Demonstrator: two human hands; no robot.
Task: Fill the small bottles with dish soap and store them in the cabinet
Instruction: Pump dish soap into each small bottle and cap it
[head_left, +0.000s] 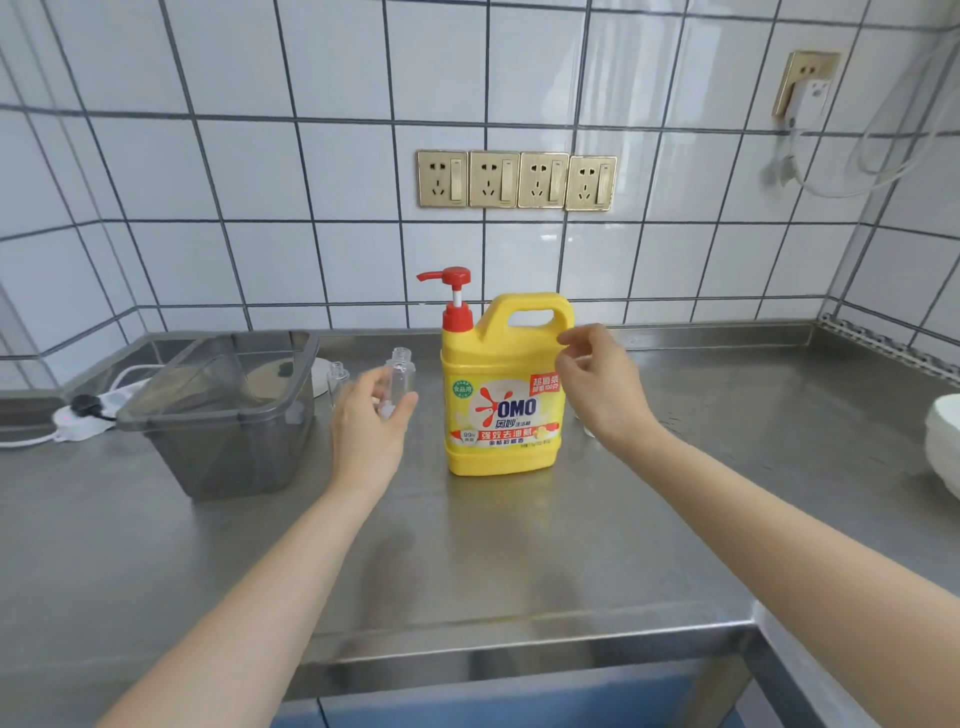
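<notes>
Both hands hover over the steel counter (467, 561). Left hand (366, 423) wraps loosely about a clear small bottle (400, 374), cap off; whether it truly grips, I cannot tell. Right hand (602, 384) hangs relaxed, fingers loosely curled, holding nothing, beside the jug's handle. Between them stands the yellow dish soap jug (501, 395), red pump, labelled "OMO". A second small bottle (337, 379) stands just left of the first.

dish soap jug (501, 395) | front label: "OMO" | small badge: "99%" | other print too small to read
</notes>
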